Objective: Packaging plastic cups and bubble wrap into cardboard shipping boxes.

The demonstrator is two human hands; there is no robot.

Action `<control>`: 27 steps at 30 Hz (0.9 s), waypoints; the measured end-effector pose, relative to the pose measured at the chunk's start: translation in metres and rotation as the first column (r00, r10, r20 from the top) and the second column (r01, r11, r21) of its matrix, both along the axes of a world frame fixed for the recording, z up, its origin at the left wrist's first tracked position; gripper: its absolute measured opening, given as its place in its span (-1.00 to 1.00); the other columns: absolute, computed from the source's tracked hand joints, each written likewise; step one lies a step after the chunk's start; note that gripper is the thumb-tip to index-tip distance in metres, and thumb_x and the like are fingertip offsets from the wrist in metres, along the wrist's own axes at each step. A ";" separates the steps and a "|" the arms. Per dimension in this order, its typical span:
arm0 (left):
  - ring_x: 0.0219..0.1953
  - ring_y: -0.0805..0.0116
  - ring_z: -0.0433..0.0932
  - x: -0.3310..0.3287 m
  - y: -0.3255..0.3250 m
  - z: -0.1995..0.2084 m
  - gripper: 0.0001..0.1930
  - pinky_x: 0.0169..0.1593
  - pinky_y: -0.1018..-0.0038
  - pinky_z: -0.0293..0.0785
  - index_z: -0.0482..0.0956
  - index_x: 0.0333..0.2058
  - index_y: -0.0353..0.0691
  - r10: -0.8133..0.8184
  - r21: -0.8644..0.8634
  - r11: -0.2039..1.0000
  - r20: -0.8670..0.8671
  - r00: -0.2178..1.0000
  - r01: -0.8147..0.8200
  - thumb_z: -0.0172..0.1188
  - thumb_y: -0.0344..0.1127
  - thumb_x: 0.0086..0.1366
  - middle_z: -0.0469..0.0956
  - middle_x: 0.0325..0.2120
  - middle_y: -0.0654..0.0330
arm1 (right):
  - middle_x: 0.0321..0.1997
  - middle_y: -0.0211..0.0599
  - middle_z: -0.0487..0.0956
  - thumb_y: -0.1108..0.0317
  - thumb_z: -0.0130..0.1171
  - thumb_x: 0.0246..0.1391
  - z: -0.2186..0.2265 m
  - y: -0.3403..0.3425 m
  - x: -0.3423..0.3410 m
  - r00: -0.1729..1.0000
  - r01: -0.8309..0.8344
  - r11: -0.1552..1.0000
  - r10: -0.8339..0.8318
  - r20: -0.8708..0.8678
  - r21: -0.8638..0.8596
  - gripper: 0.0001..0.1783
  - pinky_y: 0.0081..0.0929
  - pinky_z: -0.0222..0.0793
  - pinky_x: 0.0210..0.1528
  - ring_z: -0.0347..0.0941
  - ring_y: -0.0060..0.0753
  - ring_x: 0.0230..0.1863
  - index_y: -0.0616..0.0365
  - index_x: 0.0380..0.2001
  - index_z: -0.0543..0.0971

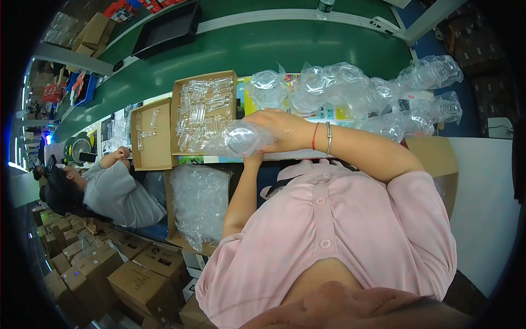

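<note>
A clear, rounded plastic piece [241, 139], shaped like a cup or bottle shell, is held in front of my body above the table's near edge. My right hand [285, 130] closes round its right side, fingers curled over it. My left hand [253, 159] comes up from below at its lower edge; its fingers are mostly hidden by the plastic and my right hand. Just left of the piece, a shallow cardboard box [234, 88] holds many small clear tube-like parts [204, 107]. Beyond my right forearm lie several similar clear plastic pieces [342, 85] in a row.
A second shallow cardboard box [143, 159] with a few clear parts stands farther left. Below the table edge is a carton of clear plastic pieces [200, 197]. A black tray [167, 30] lies on the green surface [246, 46]. A co-worker [118, 189] sits at left near stacked cartons [145, 288].
</note>
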State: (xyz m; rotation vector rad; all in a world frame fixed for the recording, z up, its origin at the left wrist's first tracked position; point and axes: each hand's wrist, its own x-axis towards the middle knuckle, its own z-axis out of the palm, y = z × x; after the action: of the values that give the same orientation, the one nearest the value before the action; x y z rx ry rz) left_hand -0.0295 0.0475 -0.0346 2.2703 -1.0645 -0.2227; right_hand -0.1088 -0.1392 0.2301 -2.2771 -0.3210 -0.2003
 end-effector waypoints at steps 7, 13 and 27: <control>0.09 0.01 0.34 -0.022 -0.008 0.074 -0.48 0.15 0.16 0.21 0.46 -0.01 -0.17 0.059 -0.201 0.971 -0.327 0.943 -0.130 0.32 -0.19 0.01 0.47 -0.03 0.06 | 0.14 -0.13 0.34 0.32 0.35 -0.22 0.040 -0.024 -0.033 0.995 0.052 0.999 -0.052 -0.090 0.002 -0.20 -0.22 0.12 0.23 0.26 -0.06 0.16 0.11 0.15 0.25; -0.10 0.09 0.46 -0.030 0.016 0.052 -0.33 0.06 0.27 0.31 0.37 -0.01 -0.40 0.150 -0.121 0.971 -0.372 0.916 -0.208 0.44 -0.27 -0.10 0.48 -0.14 -0.04 | 0.16 -0.07 0.30 0.30 0.32 -0.16 0.019 -0.026 -0.095 0.961 0.231 0.972 -0.235 -0.143 -0.048 -0.24 -0.23 0.19 0.20 0.23 -0.02 0.18 0.10 0.15 0.26; 0.11 0.13 0.34 -0.089 -0.057 0.197 -0.04 0.12 0.31 0.31 0.15 0.15 -0.31 -0.322 -0.220 0.944 -0.465 0.825 0.245 0.50 -0.20 -0.22 0.28 0.08 -0.03 | 0.06 -0.11 0.41 0.28 0.32 -0.13 0.053 -0.031 -0.122 0.940 0.342 0.936 -0.340 -0.043 0.084 -0.38 -0.35 0.31 0.07 0.36 -0.10 0.06 0.10 0.06 0.40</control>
State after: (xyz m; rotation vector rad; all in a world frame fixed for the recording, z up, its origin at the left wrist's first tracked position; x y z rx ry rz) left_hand -0.1182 -0.0093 0.1623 1.7638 -1.0859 -0.7799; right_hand -0.2307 -0.1699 0.2827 -2.2289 0.1012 -0.3529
